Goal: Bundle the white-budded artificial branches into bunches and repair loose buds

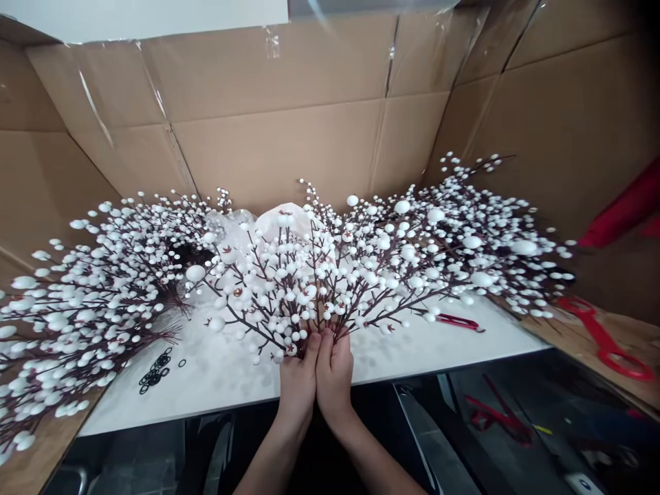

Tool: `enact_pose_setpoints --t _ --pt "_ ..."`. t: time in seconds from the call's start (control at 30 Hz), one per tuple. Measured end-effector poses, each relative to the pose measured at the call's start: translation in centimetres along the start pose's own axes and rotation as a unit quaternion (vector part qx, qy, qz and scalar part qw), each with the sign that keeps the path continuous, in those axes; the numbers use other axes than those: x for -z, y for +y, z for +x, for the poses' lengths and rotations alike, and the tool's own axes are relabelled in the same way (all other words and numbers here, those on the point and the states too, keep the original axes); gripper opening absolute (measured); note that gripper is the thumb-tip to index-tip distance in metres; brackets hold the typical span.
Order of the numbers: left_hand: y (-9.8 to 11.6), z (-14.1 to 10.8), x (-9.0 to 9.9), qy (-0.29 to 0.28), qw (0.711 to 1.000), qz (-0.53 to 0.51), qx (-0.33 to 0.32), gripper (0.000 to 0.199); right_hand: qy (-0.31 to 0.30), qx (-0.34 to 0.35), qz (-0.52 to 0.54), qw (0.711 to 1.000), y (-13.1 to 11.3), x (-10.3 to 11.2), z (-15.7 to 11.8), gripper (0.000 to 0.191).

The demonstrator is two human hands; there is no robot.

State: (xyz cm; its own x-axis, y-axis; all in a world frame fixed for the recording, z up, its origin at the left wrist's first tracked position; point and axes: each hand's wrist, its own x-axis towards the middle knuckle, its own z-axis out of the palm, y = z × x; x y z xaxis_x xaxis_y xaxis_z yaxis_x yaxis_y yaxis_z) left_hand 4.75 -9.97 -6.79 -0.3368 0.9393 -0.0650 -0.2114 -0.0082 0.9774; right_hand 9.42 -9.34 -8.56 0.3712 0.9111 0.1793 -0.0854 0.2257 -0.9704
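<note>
Side by side at the table's front edge, my left hand [298, 375] and my right hand [334, 371] are closed around the stems of white berry branches [309, 292]. The thumbs touch, and the branches fan out above and to both sides. Bundles of similar berry branches [103, 289] lie at the left, their stem ends pointing toward the middle. More berry branches [485, 227] are piled at the right. Small black rings [153, 372] lie on the white tabletop [216, 385] to the left of my hands.
Cardboard walls [278, 137] enclose the back and sides. A red cutter [458, 321] lies right of my hands, and a red tool [606, 340] rests on the right ledge. Clear plastic [232, 225] sits behind the branches. Red fabric [626, 206] hangs at the far right.
</note>
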Motion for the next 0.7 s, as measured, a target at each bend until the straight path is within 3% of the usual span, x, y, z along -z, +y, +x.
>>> enact_pose_setpoints --t 0.13,0.33,0.47,0.6,0.7 --pt "0.2 -0.2 0.0 -0.020 1.000 -0.021 0.012 0.026 -0.001 0.026 -0.022 0.999 -0.2 0.4 0.0 0.022" --pt "0.4 -0.3 0.0 0.015 1.000 0.017 -0.015 0.019 -0.015 0.019 -0.030 0.999 -0.3 0.6 0.2 0.024" --pt "0.2 0.0 0.2 0.015 1.000 -0.001 0.006 0.040 -0.035 0.010 -0.009 0.999 0.0 1.0 0.7 0.022" --pt "0.7 0.3 0.4 -0.029 0.998 -0.052 -0.016 0.043 -0.068 0.001 0.040 0.997 0.7 1.5 0.9 0.025" --pt "1.4 0.3 0.3 -0.071 0.989 -0.125 0.019 0.040 -0.071 0.000 0.049 0.996 0.9 1.9 0.8 0.026"
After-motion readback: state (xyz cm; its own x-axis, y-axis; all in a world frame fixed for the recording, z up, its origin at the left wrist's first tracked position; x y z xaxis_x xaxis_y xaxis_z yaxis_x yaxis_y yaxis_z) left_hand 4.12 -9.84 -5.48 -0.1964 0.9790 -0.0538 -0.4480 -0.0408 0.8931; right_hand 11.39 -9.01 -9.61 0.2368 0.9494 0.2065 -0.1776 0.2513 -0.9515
